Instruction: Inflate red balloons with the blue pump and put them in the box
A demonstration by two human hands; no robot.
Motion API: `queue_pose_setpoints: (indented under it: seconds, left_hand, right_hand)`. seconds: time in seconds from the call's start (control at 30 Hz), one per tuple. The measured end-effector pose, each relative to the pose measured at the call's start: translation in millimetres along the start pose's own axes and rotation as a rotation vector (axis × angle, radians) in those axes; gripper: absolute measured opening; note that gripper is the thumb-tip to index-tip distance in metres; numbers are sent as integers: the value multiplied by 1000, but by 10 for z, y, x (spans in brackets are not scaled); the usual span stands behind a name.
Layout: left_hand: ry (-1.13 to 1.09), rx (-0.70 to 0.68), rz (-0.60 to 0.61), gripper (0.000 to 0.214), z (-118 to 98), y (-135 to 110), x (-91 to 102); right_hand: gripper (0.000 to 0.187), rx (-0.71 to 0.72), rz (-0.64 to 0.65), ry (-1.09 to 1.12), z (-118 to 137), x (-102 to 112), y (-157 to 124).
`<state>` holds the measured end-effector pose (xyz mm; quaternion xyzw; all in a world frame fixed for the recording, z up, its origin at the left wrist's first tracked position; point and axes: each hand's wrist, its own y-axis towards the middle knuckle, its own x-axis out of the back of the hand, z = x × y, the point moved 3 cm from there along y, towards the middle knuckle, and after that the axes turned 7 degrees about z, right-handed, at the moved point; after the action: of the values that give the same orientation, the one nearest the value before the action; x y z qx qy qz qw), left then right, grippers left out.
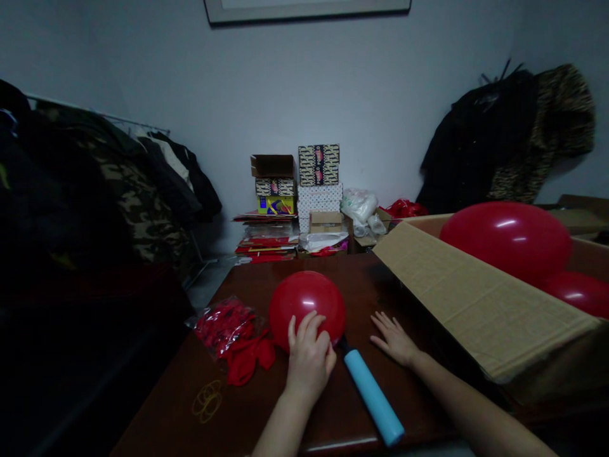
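An inflated red balloon (304,298) rests at the middle of the dark wooden table. My left hand (310,355) is at its near side, fingers curled against the rubber, thumb and forefinger closed around its neck area; the neck itself is hidden. Just right of that hand lies a light blue hand pump (373,397), its black nozzle (343,344) close to the balloon; whether they touch I cannot tell. My right hand (394,341) is open, fingers spread over the table right of the pump, holding nothing. Left of the balloon are loose deflated red balloons (248,358) beside a clear bag of red balloons (226,325).
Several yellow rubber bands (207,401) lie at the table's near left. A large cardboard box (480,298) with inflated red balloons (507,241) takes up the right side. Stacked boxes (320,206) stand against the wall; clothes hang on a rack (128,184) at left.
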<state>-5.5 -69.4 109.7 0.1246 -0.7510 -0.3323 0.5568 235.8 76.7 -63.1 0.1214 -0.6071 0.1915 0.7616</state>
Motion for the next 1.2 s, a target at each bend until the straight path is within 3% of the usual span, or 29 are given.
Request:
queue_pose_setpoints:
  seconds: [0.13,0.27,0.6,0.7,0.87,1.2]
  left_hand:
    - [-28,11,-6,11,3,-15,-2]
    - [-22,-4,13,10,-2,-43,31]
    - [21,6,32,10,22,-75,96]
    - [18,4,37,9,14,-84,77]
    - [0,-6,48,9,13,-110,60]
    - [6,-57,56,9,71,-170,-32]
  right_hand:
    - [67,176,42,42,376,-3,-139]
    - [55,218,4,94,575,28,-214]
    - [37,42,-179,67,203,233,-90]
    - [27,73,-171,10,246,307,2]
    - [31,111,-125,-88,362,367,203]
    - [31,91,-139,-190,468,265,463]
